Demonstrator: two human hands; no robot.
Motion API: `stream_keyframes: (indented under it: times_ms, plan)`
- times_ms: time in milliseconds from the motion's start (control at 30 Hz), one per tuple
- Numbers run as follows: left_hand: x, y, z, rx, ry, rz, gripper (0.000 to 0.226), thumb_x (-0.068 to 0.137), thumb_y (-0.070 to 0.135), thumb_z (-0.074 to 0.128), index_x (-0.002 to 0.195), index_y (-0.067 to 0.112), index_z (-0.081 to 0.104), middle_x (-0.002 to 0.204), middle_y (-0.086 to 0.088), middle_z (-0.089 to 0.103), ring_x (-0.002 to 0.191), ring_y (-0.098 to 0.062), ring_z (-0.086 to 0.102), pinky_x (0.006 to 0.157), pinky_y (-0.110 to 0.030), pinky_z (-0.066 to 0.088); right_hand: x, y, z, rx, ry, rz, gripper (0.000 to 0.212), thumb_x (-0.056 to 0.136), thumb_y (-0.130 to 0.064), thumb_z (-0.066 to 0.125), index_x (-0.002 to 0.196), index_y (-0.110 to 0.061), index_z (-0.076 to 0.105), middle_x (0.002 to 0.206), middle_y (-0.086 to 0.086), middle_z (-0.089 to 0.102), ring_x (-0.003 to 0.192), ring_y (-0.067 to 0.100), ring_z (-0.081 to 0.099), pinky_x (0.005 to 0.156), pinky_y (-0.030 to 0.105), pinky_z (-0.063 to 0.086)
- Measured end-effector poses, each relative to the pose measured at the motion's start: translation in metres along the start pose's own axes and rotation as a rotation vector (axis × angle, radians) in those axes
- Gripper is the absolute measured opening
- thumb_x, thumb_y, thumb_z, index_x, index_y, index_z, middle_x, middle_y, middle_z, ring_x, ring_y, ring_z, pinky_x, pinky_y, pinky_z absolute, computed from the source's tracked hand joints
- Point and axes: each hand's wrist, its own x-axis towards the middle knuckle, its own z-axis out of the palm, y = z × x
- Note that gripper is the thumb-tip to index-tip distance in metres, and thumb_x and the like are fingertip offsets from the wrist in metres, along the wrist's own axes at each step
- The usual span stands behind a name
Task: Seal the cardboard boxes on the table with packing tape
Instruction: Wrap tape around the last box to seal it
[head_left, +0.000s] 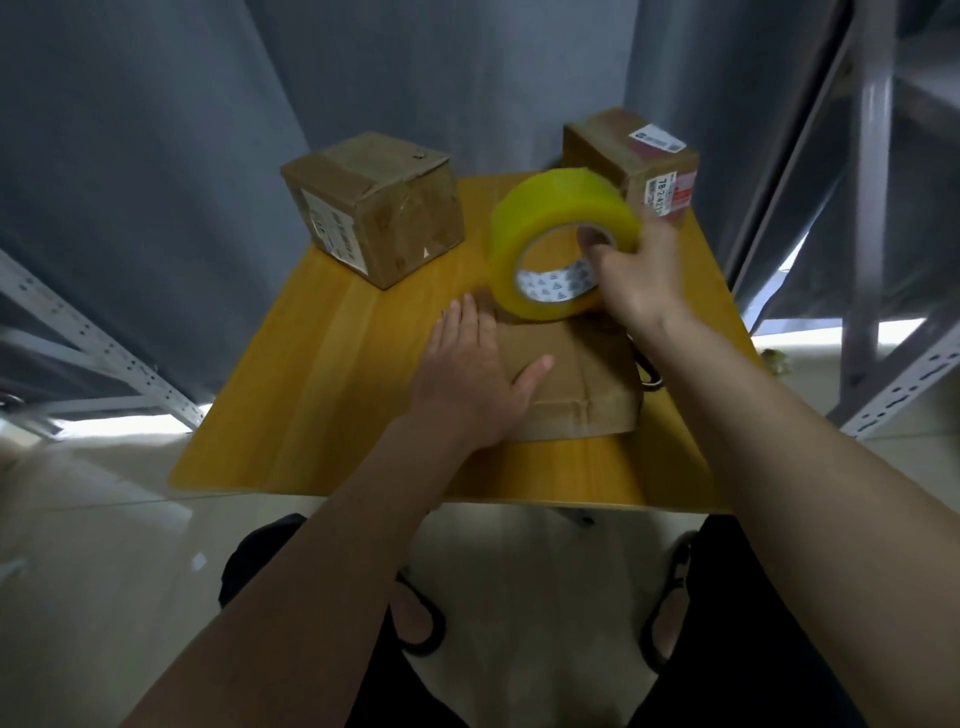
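A flat cardboard box (576, 379) lies in the middle of the yellow wooden table (322, 395). My left hand (472, 374) rests flat on the box's left side, fingers straight. My right hand (636, 275) grips a large roll of yellowish packing tape (550, 218) through its core and holds it upright over the box's far end. A cube-shaped cardboard box (379, 208) stands at the table's far left. Another cardboard box (634, 161) with labels stands at the far right, partly behind the roll.
A dark ring-shaped object (647, 371), maybe scissor handles, pokes out to the right of the flat box. Grey curtain hangs behind the table. Perforated metal shelf frames (104, 348) stand on the left and right (914, 379). My sandalled feet show below the table's front edge.
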Motion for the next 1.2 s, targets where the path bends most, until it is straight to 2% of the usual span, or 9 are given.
stream_keyframes:
  times_ms: [133, 200, 300, 467, 533, 633, 733, 900, 1200]
  plan:
    - [0.002, 0.000, 0.001, 0.004, -0.026, 0.002, 0.091, 0.091, 0.071, 0.014, 0.153, 0.005, 0.000, 0.162, -0.013, -0.004, 0.150, -0.025, -0.005, 0.118, -0.036, -0.003, 0.010, 0.013, -0.042, -0.019, 0.079, 0.030, 0.010, 0.087, -0.018, 0.065, 0.096, -0.022, 0.063, 0.083, -0.015, 0.062, 0.087, 0.009, 0.061, 0.080, 0.028, 0.049]
    - [0.003, 0.000, 0.001, 0.006, -0.025, 0.000, 0.091, 0.091, 0.071, 0.015, 0.153, 0.005, 0.000, 0.162, -0.013, -0.004, 0.150, -0.025, -0.005, 0.118, -0.036, -0.003, 0.009, 0.021, -0.051, -0.003, 0.111, 0.062, 0.006, 0.087, -0.026, 0.066, 0.092, -0.026, 0.063, 0.083, -0.012, 0.063, 0.091, 0.014, 0.063, 0.086, 0.034, 0.052]
    - [0.002, -0.001, 0.000, 0.000, -0.029, 0.006, 0.091, 0.091, 0.071, 0.016, 0.153, 0.006, -0.002, 0.162, -0.013, -0.005, 0.150, -0.025, -0.005, 0.118, -0.036, -0.003, 0.006, 0.028, -0.058, 0.012, 0.165, 0.080, 0.025, 0.087, -0.034, 0.066, 0.102, -0.014, 0.068, 0.094, 0.003, 0.069, 0.093, 0.020, 0.065, 0.088, 0.042, 0.053]
    - [0.004, -0.004, 0.001, 0.034, -0.019, 0.023, 0.091, 0.091, 0.071, 0.014, 0.153, 0.006, -0.001, 0.162, -0.013, -0.004, 0.150, -0.025, -0.004, 0.118, -0.036, -0.004, 0.005, 0.041, -0.075, -0.017, 0.199, 0.121, 0.036, 0.085, -0.042, 0.065, 0.105, -0.012, 0.068, 0.097, 0.007, 0.068, 0.094, 0.023, 0.064, 0.089, 0.046, 0.052]
    - [0.007, -0.005, 0.000, 0.034, -0.019, 0.027, 0.091, 0.091, 0.071, 0.015, 0.153, 0.005, 0.000, 0.162, -0.013, -0.004, 0.150, -0.024, -0.004, 0.118, -0.035, -0.005, 0.003, 0.048, -0.076, 0.026, 0.195, 0.129, 0.031, 0.088, -0.036, 0.064, 0.107, -0.012, 0.066, 0.099, 0.007, 0.067, 0.095, 0.020, 0.063, 0.085, 0.039, 0.053]
    - [0.009, -0.005, -0.001, 0.002, -0.015, 0.029, 0.094, 0.089, 0.074, 0.016, 0.154, 0.008, -0.001, 0.162, -0.014, -0.002, 0.150, -0.025, -0.002, 0.118, -0.037, -0.005, 0.000, 0.050, -0.075, 0.087, 0.165, 0.113, 0.015, 0.091, -0.027, 0.063, 0.101, -0.019, 0.058, 0.094, -0.001, 0.062, 0.092, 0.015, 0.060, 0.073, 0.022, 0.048]
    - [0.007, -0.004, -0.002, -0.040, 0.001, 0.051, 0.104, 0.074, 0.086, 0.007, 0.154, 0.020, -0.009, 0.162, -0.015, -0.001, 0.150, -0.027, 0.000, 0.119, -0.040, -0.002, 0.001, 0.051, -0.078, 0.107, 0.146, 0.113, 0.012, 0.090, -0.023, 0.063, 0.100, -0.021, 0.055, 0.095, -0.001, 0.060, 0.093, 0.015, 0.060, 0.072, 0.021, 0.047]
    - [0.008, -0.008, -0.004, -0.014, 0.014, 0.053, 0.122, 0.063, 0.090, 0.005, 0.153, 0.009, -0.007, 0.163, -0.009, 0.000, 0.150, -0.020, 0.001, 0.120, -0.037, -0.002, 0.003, 0.046, -0.085, 0.069, 0.104, 0.106, 0.021, 0.091, -0.027, 0.064, 0.107, -0.017, 0.057, 0.102, 0.008, 0.063, 0.098, 0.023, 0.062, 0.084, 0.036, 0.053]
    - [0.017, -0.018, -0.010, 0.027, -0.056, 0.052, 0.121, 0.066, 0.088, 0.009, 0.153, 0.005, -0.005, 0.163, -0.009, -0.002, 0.150, -0.018, -0.001, 0.122, -0.036, -0.001, -0.008, 0.058, -0.103, -0.060, 0.114, 0.122, 0.014, 0.090, -0.028, 0.063, 0.097, -0.025, 0.051, 0.101, 0.008, 0.060, 0.102, 0.030, 0.060, 0.091, 0.053, 0.050]
